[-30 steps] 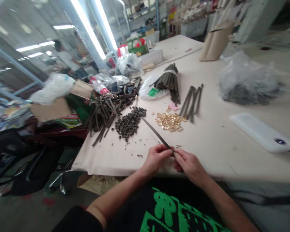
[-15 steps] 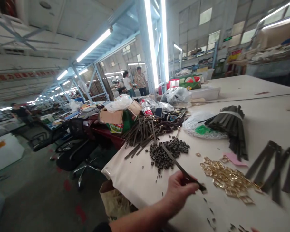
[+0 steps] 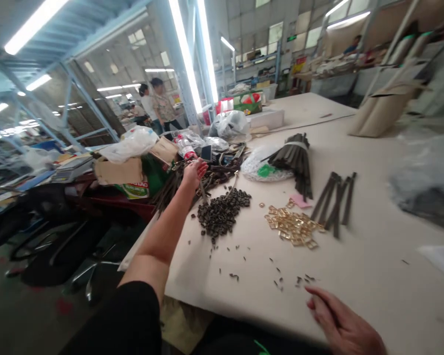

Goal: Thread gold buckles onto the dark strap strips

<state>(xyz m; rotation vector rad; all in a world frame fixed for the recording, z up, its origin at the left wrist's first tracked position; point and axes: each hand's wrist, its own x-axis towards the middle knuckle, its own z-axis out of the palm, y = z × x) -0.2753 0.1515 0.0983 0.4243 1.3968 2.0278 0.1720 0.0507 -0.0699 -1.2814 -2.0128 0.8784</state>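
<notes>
Some straps hidden behind left hand, loosely spread | right hand curled, grip unclear

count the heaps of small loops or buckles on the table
2: dark loops near the picture's middle; gold buckles to their right, beside loose dark straps. Others may be hidden.

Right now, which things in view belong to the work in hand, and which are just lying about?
Likely part of the work:
- heaped flat dark straps by the left hand
- small dark rings, piled
- shiny gold rectangular metal buckles

Apparently just lying about:
- red-labelled clear bottle
- crumpled white plastic bag
</notes>
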